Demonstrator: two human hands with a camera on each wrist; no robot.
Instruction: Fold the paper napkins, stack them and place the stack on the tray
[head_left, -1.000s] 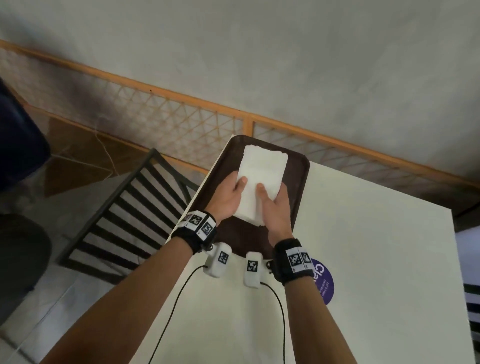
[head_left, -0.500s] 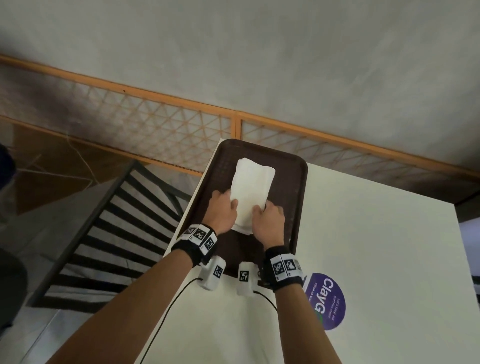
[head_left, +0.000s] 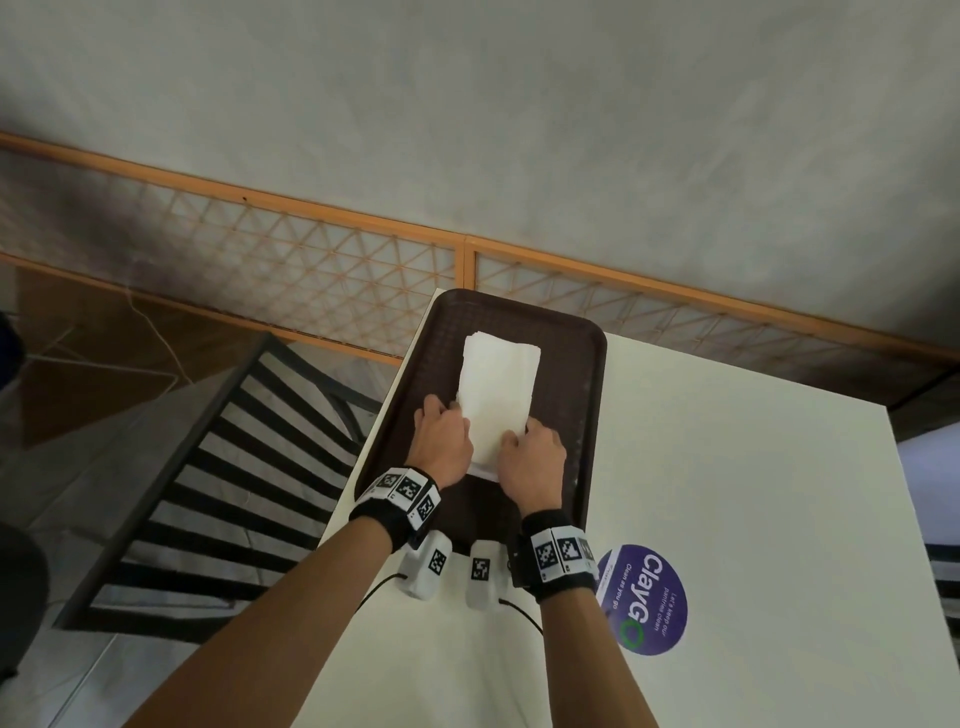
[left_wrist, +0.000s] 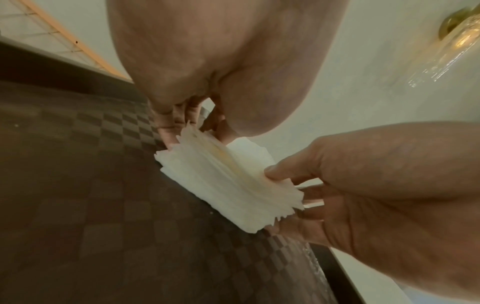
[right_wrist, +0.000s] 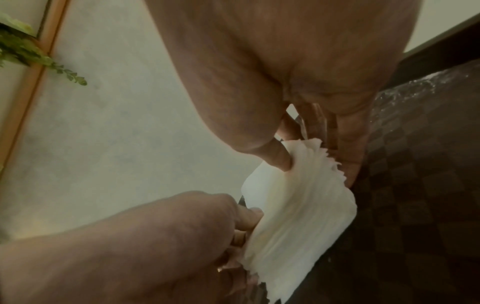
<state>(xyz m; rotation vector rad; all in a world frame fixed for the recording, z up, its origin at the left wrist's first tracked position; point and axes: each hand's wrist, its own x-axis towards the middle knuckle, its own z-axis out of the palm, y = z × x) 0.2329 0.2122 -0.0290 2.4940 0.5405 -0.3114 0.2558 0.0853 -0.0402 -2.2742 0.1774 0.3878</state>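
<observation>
A thick stack of folded white paper napkins (head_left: 496, 395) lies on the dark brown textured tray (head_left: 576, 374) at the table's far left corner. My left hand (head_left: 444, 434) grips the stack's near left edge, thumb on top and fingers under. My right hand (head_left: 530, 452) pinches the near right corner the same way. In the left wrist view the napkin stack (left_wrist: 228, 183) shows its many layered edges just above the tray (left_wrist: 91, 185), held between the left hand (left_wrist: 189, 127) and the right hand (left_wrist: 298, 191). The right wrist view shows the same stack (right_wrist: 298, 216) between both hands.
The tray sits on a white table (head_left: 727, 519) bearing a round purple sticker (head_left: 647, 600). A black slatted chair (head_left: 218, 467) stands left of the table. An orange lattice rail (head_left: 322, 249) and a grey wall lie beyond the tray.
The stack has settled lower onto the tray. Both hands have slid from flat on top toward its near end and curled round the edges.
</observation>
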